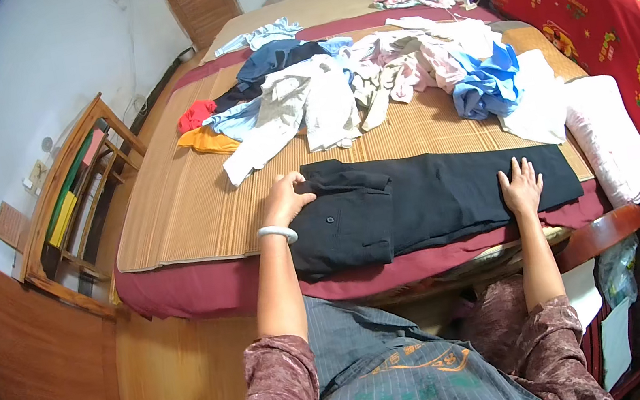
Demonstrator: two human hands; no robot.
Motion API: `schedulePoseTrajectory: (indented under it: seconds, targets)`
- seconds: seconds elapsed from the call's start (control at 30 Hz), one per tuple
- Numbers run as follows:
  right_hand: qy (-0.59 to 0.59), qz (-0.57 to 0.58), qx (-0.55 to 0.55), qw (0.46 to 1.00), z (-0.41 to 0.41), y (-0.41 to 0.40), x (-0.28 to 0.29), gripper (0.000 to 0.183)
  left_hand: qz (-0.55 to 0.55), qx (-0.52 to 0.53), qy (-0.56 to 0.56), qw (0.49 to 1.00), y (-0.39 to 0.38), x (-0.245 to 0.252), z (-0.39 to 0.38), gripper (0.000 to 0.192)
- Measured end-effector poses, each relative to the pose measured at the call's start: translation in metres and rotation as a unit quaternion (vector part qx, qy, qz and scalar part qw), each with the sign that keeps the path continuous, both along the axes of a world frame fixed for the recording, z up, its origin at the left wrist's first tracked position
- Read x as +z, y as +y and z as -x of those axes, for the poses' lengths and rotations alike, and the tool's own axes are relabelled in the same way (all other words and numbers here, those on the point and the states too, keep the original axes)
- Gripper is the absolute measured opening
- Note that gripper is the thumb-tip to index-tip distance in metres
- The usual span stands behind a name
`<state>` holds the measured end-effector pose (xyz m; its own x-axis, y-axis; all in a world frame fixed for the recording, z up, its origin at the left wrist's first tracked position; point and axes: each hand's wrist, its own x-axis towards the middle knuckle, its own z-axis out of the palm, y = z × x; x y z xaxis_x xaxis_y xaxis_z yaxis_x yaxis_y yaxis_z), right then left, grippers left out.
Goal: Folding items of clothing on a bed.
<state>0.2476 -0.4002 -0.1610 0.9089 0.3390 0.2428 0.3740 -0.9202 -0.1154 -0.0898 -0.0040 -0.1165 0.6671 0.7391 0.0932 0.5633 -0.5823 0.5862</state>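
Observation:
A pair of black trousers (442,195) lies folded lengthwise along the near edge of the bed. Its left end is folded over on itself, and a buttoned pocket shows there. My left hand (286,197), with a pale bangle at the wrist, is at the upper left edge of this folded end. Thumb and forefinger are curved with a gap between them; the other fingers are partly hidden. Flat on the trousers near their right end rests my right hand (522,187), fingers spread.
A woven bamboo mat (175,220) covers much of the bed, over a maroon sheet (197,288). Beyond the trousers lie white garments (330,100), a blue garment (487,81) and other loose clothes. A white roll (612,137) and a red floral bundle (597,32) are at right.

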Motion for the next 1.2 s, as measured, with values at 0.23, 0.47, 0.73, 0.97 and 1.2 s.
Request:
schedulePoseTrajectory:
  seconds: [0.23,0.47,0.73,0.97,1.2]
  targets:
    - [-0.185,-0.23,0.265,0.918,0.036,0.058,0.037,0.034,-0.04,-0.13,-0.137,0.981,0.011,-0.004,0.006,0.041]
    - [0.055,-0.295,0.504,0.81,0.143,0.171,0.054,0.024,0.027,-0.169,-0.28,0.945,0.022,-0.003,0.001,0.024]
    - [0.195,-0.326,0.389,0.84,0.149,0.21,0.056,0.031,0.01,-0.109,-0.212,0.971,0.034,0.001,-0.003,0.023]
    - [0.152,-0.21,0.319,0.912,0.109,0.195,0.023,0.033,0.019,-0.076,-0.14,0.987,0.042,-0.024,-0.003,0.02]
    - [0.169,-0.222,0.313,0.908,0.109,0.193,0.027,0.032,0.113,-0.086,-0.133,0.981,0.041,-0.027,-0.009,0.026]
